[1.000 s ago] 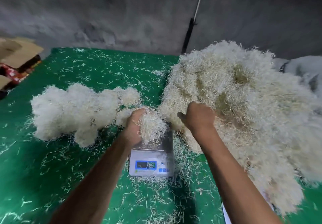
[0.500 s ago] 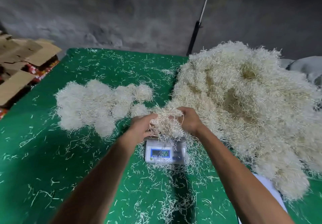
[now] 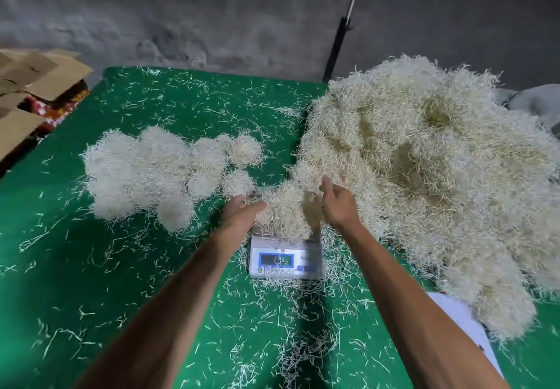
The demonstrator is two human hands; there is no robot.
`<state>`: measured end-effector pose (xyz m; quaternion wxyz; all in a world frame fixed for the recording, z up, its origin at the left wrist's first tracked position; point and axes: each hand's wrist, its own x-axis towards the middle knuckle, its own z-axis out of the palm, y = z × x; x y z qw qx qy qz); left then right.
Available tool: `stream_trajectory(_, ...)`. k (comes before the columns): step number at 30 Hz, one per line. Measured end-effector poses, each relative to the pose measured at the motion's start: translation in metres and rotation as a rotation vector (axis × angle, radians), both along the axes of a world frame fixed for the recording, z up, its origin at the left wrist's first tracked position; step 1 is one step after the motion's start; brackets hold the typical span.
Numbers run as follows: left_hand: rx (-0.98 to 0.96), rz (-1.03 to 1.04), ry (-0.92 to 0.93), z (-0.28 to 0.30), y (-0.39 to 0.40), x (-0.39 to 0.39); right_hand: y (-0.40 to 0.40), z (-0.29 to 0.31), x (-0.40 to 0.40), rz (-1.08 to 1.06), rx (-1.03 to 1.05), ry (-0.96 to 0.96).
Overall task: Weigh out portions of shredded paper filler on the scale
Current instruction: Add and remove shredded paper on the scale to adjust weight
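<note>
Scale (image 3: 285, 260) pan carries a paper clump (image 3: 285, 213). Left hand (image 3: 241, 211) cups clump's left side, fingers loosely spread; right hand (image 3: 336, 203) pinches strands at its right. Cardboard boxes (image 3: 33, 85) far left of scale, contents unclear.

— Where does the view look from?
— One head-worn wide-angle camera, high above the desk (image 3: 157, 267), facing forward and down along both forearms.
— How near?
— Close: the fingers (image 3: 242, 203) sit near the middle of the frame, with the scale (image 3: 285, 260) just below them, nearer the camera.
— And beyond the fingers?
— The desk's far edge and a grey wall (image 3: 212, 16). There is no second view to share anything with.
</note>
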<state>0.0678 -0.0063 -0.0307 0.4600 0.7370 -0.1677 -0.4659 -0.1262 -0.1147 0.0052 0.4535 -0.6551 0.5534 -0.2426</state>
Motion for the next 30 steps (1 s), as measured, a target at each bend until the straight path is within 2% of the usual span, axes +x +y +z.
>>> stream_trajectory(3, -0.034, -0.007, -0.013, -0.004, 0.001, 0.001, 0.0, -0.01, -0.013, -0.087, 0.003, -0.026)
stream_trajectory(23, -0.059, 0.004, 0.038, -0.014, 0.014, 0.002, 0.004, -0.035, -0.017, -0.083, -0.09, 0.011)
stream_trajectory(30, -0.079, -0.032, -0.051, -0.026, 0.01, 0.01, -0.007, -0.049, -0.011, -0.049, -0.073, 0.014)
